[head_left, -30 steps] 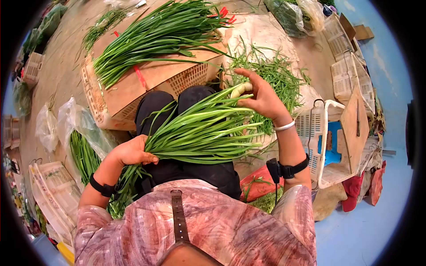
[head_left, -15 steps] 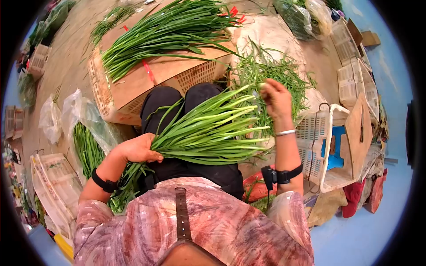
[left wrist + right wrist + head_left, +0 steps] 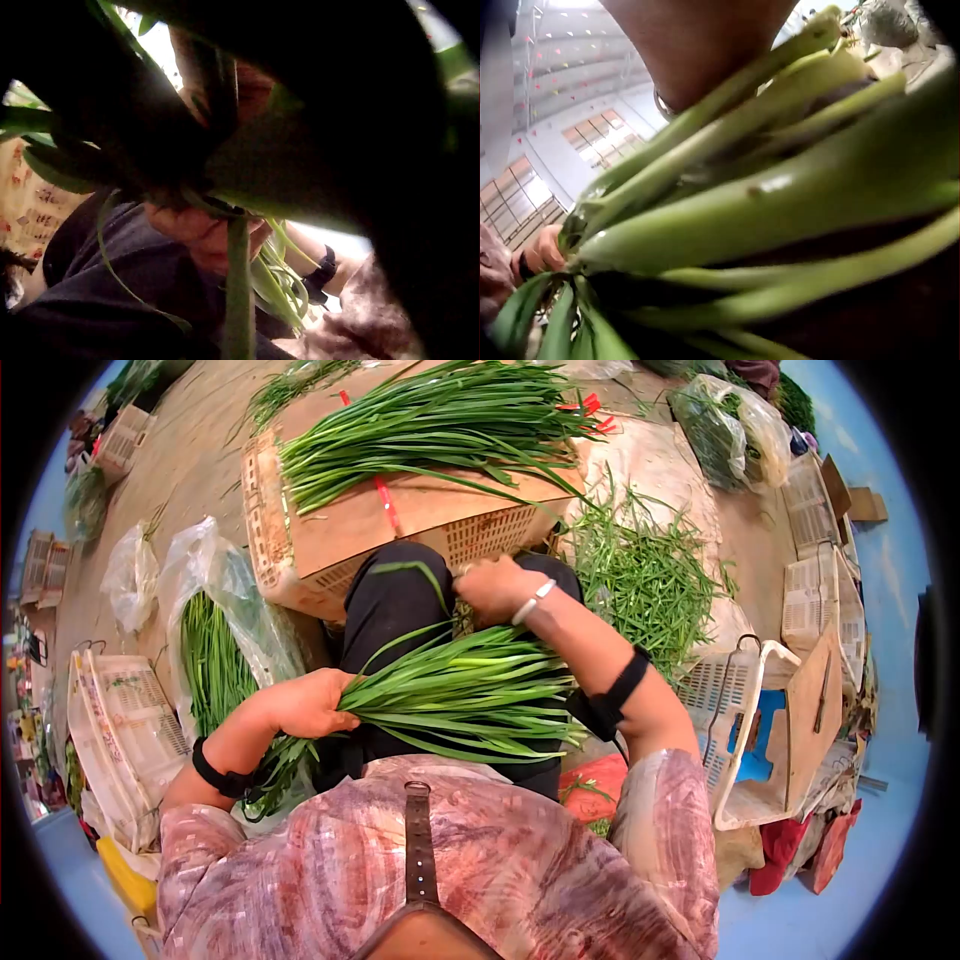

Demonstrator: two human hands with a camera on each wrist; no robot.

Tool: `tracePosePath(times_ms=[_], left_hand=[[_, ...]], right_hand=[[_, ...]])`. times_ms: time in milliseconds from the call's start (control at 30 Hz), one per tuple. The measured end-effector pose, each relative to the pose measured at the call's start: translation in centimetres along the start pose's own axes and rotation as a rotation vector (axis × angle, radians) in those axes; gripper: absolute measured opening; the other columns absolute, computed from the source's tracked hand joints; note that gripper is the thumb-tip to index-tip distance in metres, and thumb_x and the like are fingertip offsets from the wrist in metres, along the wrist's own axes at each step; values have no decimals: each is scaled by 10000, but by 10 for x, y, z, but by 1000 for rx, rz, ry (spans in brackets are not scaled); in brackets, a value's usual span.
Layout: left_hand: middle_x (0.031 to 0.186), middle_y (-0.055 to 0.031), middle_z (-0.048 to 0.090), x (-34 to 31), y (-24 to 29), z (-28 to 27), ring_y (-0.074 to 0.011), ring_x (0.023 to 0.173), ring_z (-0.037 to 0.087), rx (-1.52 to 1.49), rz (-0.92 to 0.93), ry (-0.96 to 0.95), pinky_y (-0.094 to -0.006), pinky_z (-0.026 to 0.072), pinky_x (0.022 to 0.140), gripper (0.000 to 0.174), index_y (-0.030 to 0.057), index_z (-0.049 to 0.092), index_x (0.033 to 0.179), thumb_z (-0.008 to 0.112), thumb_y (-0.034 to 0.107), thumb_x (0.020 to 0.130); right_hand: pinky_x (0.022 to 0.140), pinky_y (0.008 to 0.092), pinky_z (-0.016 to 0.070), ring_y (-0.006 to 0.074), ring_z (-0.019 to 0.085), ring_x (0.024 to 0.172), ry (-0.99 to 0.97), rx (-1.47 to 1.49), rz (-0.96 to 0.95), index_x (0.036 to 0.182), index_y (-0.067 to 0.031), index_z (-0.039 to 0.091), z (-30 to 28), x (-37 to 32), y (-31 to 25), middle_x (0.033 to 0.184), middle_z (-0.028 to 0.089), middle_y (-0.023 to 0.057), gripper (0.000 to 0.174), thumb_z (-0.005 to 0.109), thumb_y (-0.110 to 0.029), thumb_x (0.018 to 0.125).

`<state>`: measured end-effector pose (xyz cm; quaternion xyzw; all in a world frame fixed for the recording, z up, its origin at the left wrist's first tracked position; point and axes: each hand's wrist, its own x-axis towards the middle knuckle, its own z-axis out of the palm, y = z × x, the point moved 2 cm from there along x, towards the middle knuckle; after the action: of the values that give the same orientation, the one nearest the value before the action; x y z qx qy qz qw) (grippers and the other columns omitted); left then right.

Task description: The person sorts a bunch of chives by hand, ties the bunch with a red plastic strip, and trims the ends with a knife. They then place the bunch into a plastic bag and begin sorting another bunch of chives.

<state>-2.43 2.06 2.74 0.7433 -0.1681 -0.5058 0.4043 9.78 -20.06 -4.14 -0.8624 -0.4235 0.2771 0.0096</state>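
My left hand [image 3: 305,703] grips the leafy end of a bunch of long green stalks [image 3: 470,685], which lies across the lap with its paler ends to the right. The right hand [image 3: 490,590] is above the knees, beyond the bunch, its fingers curled. A thin green leaf [image 3: 410,567] arcs over the knee from its fingertips, seemingly pinched there, though the tips are partly hidden. Close stalks [image 3: 727,217] fill the right wrist view, with the left hand [image 3: 549,250] round their far end. Dark leaves cover much of the left wrist view.
A larger bunch [image 3: 430,435] lies on a board over a crate [image 3: 480,532] ahead. Loose green trimmings [image 3: 650,575] are spread on a pale sheet at the right. Plastic-wrapped greens [image 3: 212,660] and a crate [image 3: 135,730] stand at the left; another crate [image 3: 715,690] is at the right.
The right hand has moved left from the stalks' pale ends to above the knees, and a leaf now arcs beside it. The left hand keeps its grip. The head view has shifted.
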Motion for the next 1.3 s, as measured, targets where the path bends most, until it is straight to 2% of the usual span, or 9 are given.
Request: tracePosePath(times_ms=[100,300,433,467,900,1000,1100,1167,1300], left_hand=[[986,-123,633,-13,-11,3,-182,894,573,-51,-11,36,-304,426,841,381,12,535,1109,572,-18,731],[946,-89,636,-11,-30,10,-174,849,573,-128,159,58,-301,445,801,388,1,526,1117,583,-24,733],[807,-48,603,-13,-17,3,-110,630,534,-301,-118,27,-250,448,576,327,-12,540,1044,619,-13,726],[753,-36,587,-11,-14,3,-84,559,507,-380,-139,32,-228,427,505,307,-12,546,1015,632,-9,721],[682,-62,580,7,-35,-5,-85,491,469,-579,-84,-46,-208,374,450,184,3,555,912,606,-25,738],[680,-64,577,6,-42,-4,-88,490,467,-638,-81,-76,-210,370,448,163,3,560,889,614,-18,736],[682,-63,576,4,-41,0,-89,493,465,-676,-41,-26,-213,371,452,149,3,564,876,616,-8,736],[686,-62,576,4,-33,0,-87,497,463,-659,-19,47,-216,373,457,143,4,565,873,610,-7,738],[740,-73,599,2,12,-22,-111,619,516,-224,0,218,-244,436,580,226,-5,566,965,553,-24,740]], right_hand=[[682,404,481,337,618,799,-127,253,-174,865,15,643,19,17,-9,823,635,202,318,705,-231,674],[609,324,477,238,601,627,207,592,-353,812,18,625,1,-13,9,702,628,140,137,605,-108,762],[548,275,469,119,558,569,307,1005,30,830,-4,628,-40,-59,31,650,612,43,117,617,-117,800],[531,188,446,49,547,617,323,966,18,861,-6,620,-49,-72,32,697,605,3,100,607,-98,825],[654,236,481,102,581,686,480,861,35,947,22,627,-16,-153,84,772,634,48,179,601,-55,788],[677,300,488,174,613,735,618,916,406,933,13,642,29,-157,120,849,650,106,214,625,-91,747],[610,280,489,155,623,680,523,131,739,1003,37,609,48,-165,113,826,641,107,274,625,-115,776],[534,253,470,148,627,623,680,1077,594,1095,46,553,54,-161,93,808,633,104,354,615,-163,815],[488,200,425,150,629,611,606,1408,343,1306,13,348,32,-152,52,858,623,93,598,580,-304,855]])
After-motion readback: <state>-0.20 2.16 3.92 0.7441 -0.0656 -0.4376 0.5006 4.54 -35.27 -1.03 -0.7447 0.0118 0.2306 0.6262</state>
